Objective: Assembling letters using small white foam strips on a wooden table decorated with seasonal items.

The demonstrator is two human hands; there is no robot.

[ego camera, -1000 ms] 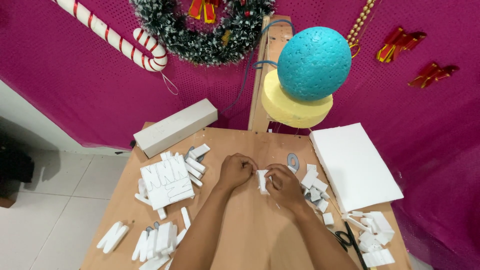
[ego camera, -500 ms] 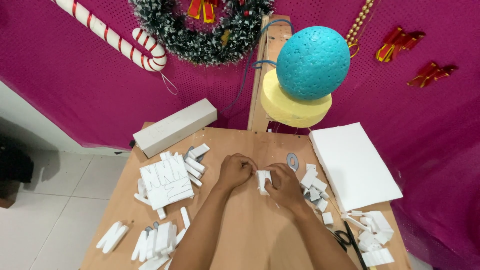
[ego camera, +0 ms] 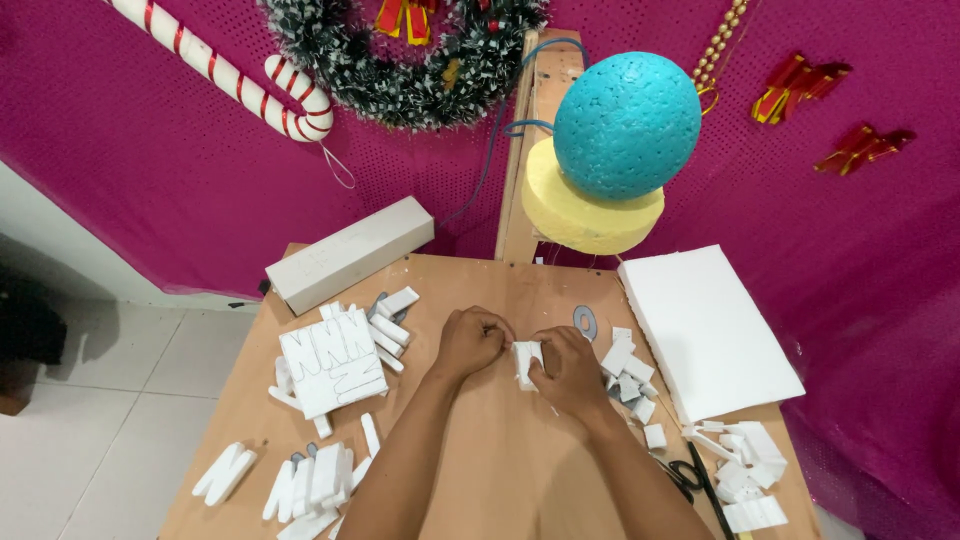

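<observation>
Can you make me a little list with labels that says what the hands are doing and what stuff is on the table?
Left hand: fist closed, beside the small white foam piece
Right hand: grip on that foam piece
Table: brown wooden tabletop
Left side: white foam sheet with cut letter shapes, loose white foam strips
Right side: large white foam slab, white foam scraps, black scissors
Behind: turquoise foam ball on a yellow foam disc

Small white foam piece (ego camera: 524, 362), upright between fingertips

A blue foam ball (ego camera: 627, 125) sits on a yellow foam disc (ego camera: 585, 212) above the wooden table (ego camera: 500, 490). A white foam sheet (ego camera: 706, 330) lies right; scissors (ego camera: 695, 480) rest near the edge.
</observation>
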